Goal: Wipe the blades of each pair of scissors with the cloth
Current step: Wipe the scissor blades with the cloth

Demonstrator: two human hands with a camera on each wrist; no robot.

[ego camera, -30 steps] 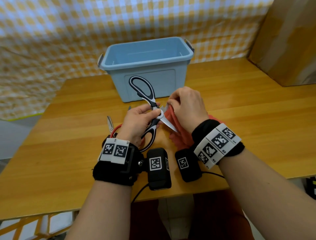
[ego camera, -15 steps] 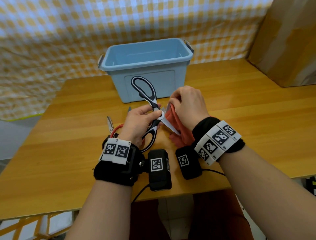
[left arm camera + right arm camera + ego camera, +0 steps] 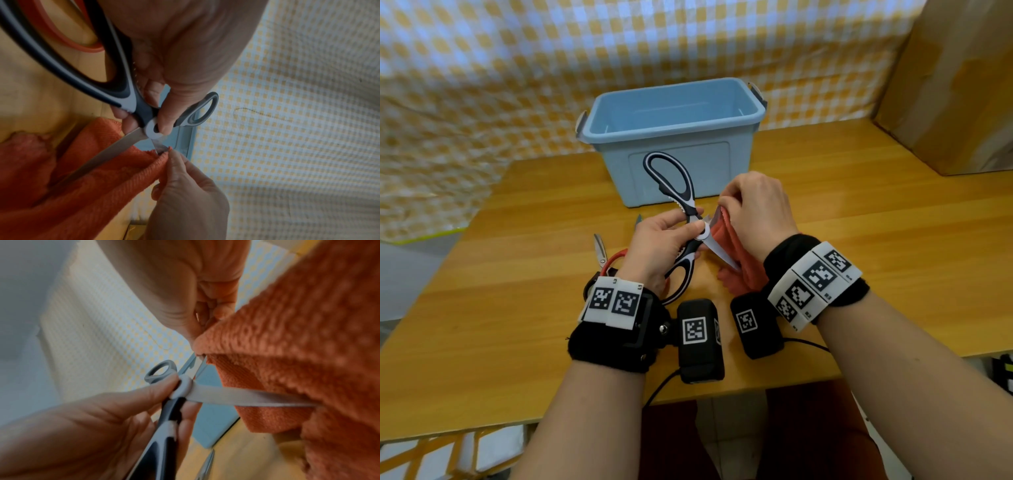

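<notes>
Black-and-white kitchen scissors stand spread wide above the table. My left hand pinches them at the white pivot, thumb on top. One blade runs down against the orange cloth. My right hand pinches a fold of the cloth round the other, upper blade close to the pivot. Red-handled scissors lie on the table, partly hidden under my left wrist.
A light blue plastic bin stands just behind the hands on the wooden table. A tip of another blade shows left of my left hand. A cardboard box stands at the back right. Checked cloth covers the wall.
The right hand has slid its pinch of cloth a little up along the upper blade. The scissors and left hand have barely shifted.
</notes>
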